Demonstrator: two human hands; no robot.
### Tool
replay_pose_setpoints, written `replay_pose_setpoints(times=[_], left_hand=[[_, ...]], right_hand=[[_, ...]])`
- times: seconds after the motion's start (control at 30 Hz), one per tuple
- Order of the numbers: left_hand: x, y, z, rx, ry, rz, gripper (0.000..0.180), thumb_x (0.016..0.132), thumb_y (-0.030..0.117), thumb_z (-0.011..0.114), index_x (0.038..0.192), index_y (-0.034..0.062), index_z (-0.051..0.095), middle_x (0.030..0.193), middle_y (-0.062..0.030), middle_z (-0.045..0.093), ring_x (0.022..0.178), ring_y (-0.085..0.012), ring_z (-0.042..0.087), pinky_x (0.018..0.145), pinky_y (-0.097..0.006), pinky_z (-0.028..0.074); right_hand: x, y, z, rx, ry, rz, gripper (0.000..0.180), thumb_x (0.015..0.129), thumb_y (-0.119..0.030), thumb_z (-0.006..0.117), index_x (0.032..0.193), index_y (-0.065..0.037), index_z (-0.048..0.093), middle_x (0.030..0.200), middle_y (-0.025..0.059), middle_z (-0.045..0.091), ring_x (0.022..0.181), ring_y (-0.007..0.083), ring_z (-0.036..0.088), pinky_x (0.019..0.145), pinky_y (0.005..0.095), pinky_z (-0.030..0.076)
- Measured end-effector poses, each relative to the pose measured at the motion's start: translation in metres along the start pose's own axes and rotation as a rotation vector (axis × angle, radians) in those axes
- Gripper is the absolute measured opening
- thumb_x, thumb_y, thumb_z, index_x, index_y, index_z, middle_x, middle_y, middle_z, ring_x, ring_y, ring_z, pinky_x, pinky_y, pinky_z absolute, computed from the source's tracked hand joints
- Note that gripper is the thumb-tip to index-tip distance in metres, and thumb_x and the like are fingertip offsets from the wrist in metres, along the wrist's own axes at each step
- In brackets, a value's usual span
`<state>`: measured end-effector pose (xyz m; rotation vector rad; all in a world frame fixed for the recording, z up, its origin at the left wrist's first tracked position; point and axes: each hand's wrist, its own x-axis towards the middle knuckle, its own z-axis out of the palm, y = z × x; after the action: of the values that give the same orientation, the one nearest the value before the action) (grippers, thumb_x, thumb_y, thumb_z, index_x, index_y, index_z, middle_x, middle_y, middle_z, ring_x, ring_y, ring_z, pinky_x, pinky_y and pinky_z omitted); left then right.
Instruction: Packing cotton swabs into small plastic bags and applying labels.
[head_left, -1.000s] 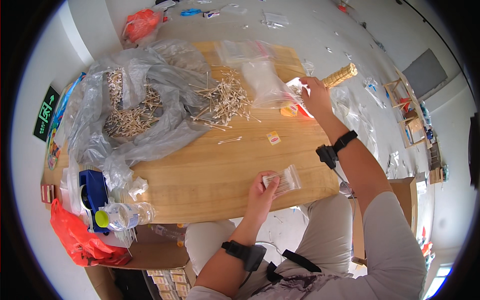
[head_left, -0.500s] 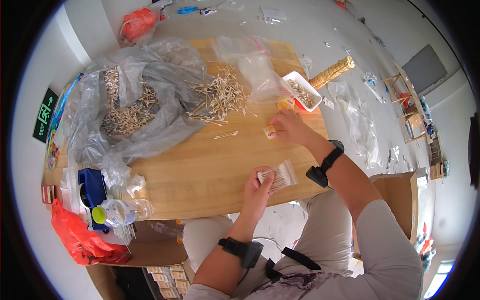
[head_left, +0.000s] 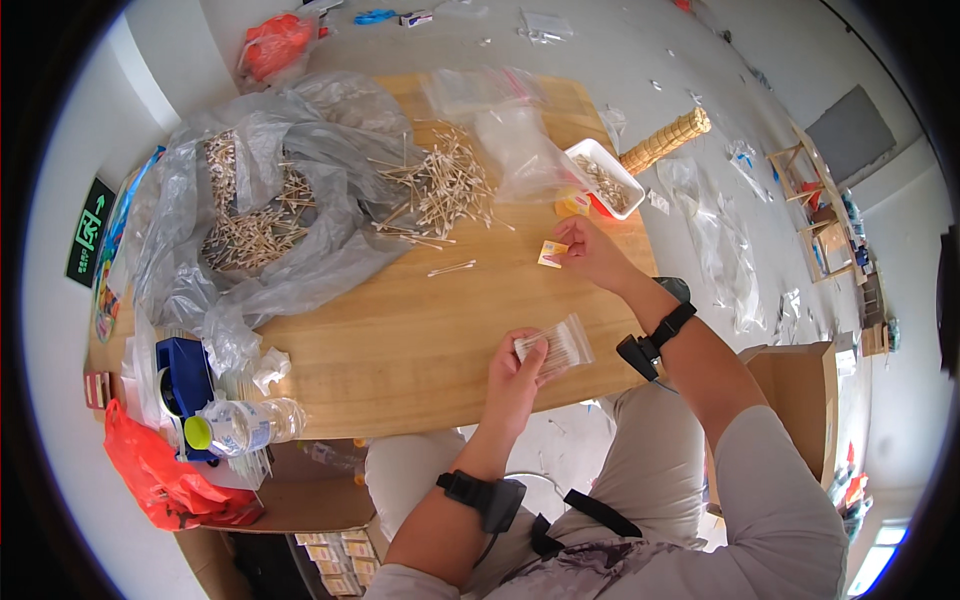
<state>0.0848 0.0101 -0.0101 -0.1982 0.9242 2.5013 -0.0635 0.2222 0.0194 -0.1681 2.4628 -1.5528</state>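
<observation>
Head view, left hand: the left hand (head_left: pixel 515 372) pinches a small clear plastic zip bag of cotton swabs (head_left: pixel 556 347) at its near end, fingers clamped on it, so the bag lies flat at the near edge of the pale wooden table (head_left: pixel 400 340) with its far end free.
Head view, right hand: the right hand (head_left: pixel 590 252) reaches further out, fingertips closed on a small square yellow-and-white paper label (head_left: pixel 552 253) that lies on the table; the grip looks like a pinch, thumb against forefinger.
Head view, supply: a loose heap of wooden-stemmed cotton swabs (head_left: pixel 440 190) spills from a large crumpled grey plastic sheet bag (head_left: pixel 270 220) across the far half, within arm's reach.
Head view, tray: a white rectangular plastic tray (head_left: pixel 603 178) sits just beyond the label, near the right hand, holding small bits I cannot make out.
Head view, left edge: a blue tape dispenser (head_left: pixel 185 375) and a clear plastic water bottle with a yellow-green cap (head_left: pixel 240 425) lie well apart from both hands.
</observation>
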Motion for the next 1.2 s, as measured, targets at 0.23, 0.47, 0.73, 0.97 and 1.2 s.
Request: replay_pose_setpoints(times=[0.23,0.47,0.73,0.97,1.2], left_hand=[[0.001,0.001,0.006,0.024,0.015,0.077,0.030,0.100,0.021,0.061,0.123,0.0074,0.047,0.117,-0.0081,0.061,0.108,-0.0192,0.064,0.095,-0.039,0.056],[-0.010,-0.009,-0.003,0.335,-0.072,0.141,0.032,0.095,0.014,0.069,0.120,0.0055,0.050,0.111,-0.0077,0.063,0.101,-0.0170,0.066,0.088,-0.036,0.058],[-0.068,0.004,0.030,0.498,-0.140,0.102,0.031,0.093,0.011,0.070,0.118,0.0037,0.053,0.102,-0.0062,0.064,0.091,-0.0125,0.065,0.077,-0.029,0.059],[-0.169,0.041,0.125,0.494,-0.127,0.221,0.035,0.096,0.007,0.065,0.127,0.0080,0.050,0.104,-0.0049,0.062,0.092,-0.0112,0.063,0.078,-0.028,0.056],[-0.217,0.047,0.145,0.538,-0.127,0.400,0.035,0.095,0.003,0.065,0.127,0.0065,0.052,0.103,-0.0033,0.063,0.090,-0.0083,0.061,0.080,-0.024,0.051]], right_hand=[[-0.087,-0.043,-0.011,0.184,0.081,0.101,0.039,0.089,-0.005,0.072,0.123,-0.007,0.052,0.094,0.0004,0.059,0.086,0.0075,0.060,0.074,0.0228,0.049],[-0.208,-0.068,-0.019,0.233,0.205,0.243,0.023,0.092,-0.009,0.070,0.112,0.000,0.062,0.093,0.0037,0.069,0.083,0.0080,0.065,0.073,0.0228,0.051],[-0.315,-0.096,-0.010,0.341,0.347,0.038,0.015,0.093,-0.003,0.068,0.107,0.001,0.063,0.092,0.0037,0.068,0.085,0.0087,0.066,0.075,0.0232,0.052],[-0.364,-0.134,0.002,0.493,0.363,-0.211,0.018,0.092,0.001,0.067,0.109,0.001,0.063,0.094,0.0043,0.068,0.085,0.0084,0.066,0.076,0.0225,0.052],[-0.384,-0.170,0.015,0.403,0.395,-0.354,0.015,0.091,-0.001,0.069,0.105,0.000,0.066,0.089,0.0022,0.069,0.077,0.0054,0.063,0.070,0.0211,0.051]])
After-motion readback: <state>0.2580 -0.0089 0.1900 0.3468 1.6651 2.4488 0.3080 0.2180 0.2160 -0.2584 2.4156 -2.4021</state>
